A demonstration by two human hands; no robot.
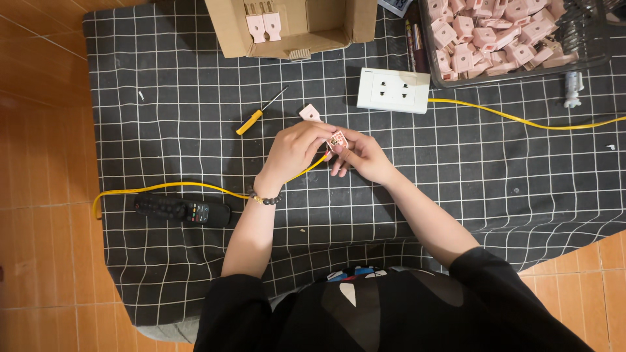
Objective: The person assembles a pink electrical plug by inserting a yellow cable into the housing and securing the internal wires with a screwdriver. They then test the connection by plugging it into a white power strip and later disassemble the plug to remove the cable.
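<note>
The small pink plastic plug part [338,140] sits pinched between both your hands above the black grid-patterned cloth [163,104]. Your left hand [297,151] and right hand [365,156] each close their fingertips on it. The open cardboard box [293,26] holds two pink pieces; the dark wire basket [427,39] is heaped with them.

A black cloth with a white grid pattern [495,163] covered the orange tiled floor [39,130]. On it lay a yellow-handled screwdriver [259,114], a white double wall socket plate [394,90] with a yellow cable [521,120], a black remote control [182,210], a loose pink plastic piece [310,113], an open cardboard box [293,26] and a dark wire basket [587,62] of pink plastic parts [489,32].
</note>
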